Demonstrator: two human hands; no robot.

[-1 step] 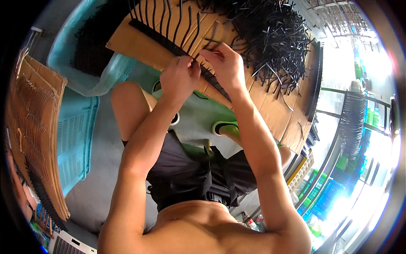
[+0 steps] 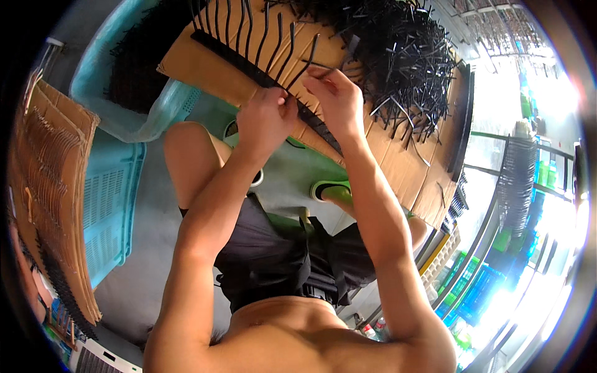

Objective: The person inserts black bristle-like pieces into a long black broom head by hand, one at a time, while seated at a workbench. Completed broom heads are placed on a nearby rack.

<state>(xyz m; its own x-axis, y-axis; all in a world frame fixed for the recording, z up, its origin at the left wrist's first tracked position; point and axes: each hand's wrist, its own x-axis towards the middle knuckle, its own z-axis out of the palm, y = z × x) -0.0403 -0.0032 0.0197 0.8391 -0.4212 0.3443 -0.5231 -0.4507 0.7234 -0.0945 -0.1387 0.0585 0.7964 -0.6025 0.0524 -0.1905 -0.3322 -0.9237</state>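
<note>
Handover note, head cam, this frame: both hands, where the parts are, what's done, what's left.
Left hand: closed on the black strip lying on the cardboard sheet.
Right hand: pinching one black bent pin at the strip.
Done: a row of pins already stands along the strip.
Left: a big loose pile of pins lies to the right.

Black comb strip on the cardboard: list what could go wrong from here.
1. The black strip lies near the edge of the cardboard sheet; pressure from the left hand might tip it off.
2. The right hand pinches a thin black tine, which may slip or bend.
3. The loose tine pile could snag and scatter.
</note>
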